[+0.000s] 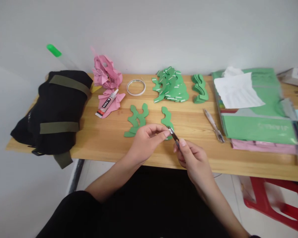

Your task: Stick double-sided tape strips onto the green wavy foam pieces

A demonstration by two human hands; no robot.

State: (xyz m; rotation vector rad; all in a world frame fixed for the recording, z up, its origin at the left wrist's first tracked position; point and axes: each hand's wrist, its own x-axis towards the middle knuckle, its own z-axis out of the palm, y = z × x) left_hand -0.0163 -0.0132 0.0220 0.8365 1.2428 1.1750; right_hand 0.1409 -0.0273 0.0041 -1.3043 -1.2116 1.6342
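My right hand (192,155) is closed around a pair of dark tweezers (175,136), whose tips point up and left. At the tips is a small white strip (171,131), pinched between the thumb and forefinger of my left hand (149,140). Just behind the tips a wavy green paper piece (166,115) lies flat, its lower part partly hidden by the hands. More wavy green pieces (136,119) overlap on the table beyond my left hand. Farther back sits a heap of green pieces (172,84) with white strips on them.
On the wooden table (101,142) are a black bag (59,105), crumpled pink paper (106,72), a glue tube (106,103), a tape roll (136,87), stacked green pieces (200,88), a pen (213,125) and a green packet (258,122). A red stool (260,195) stands below right.
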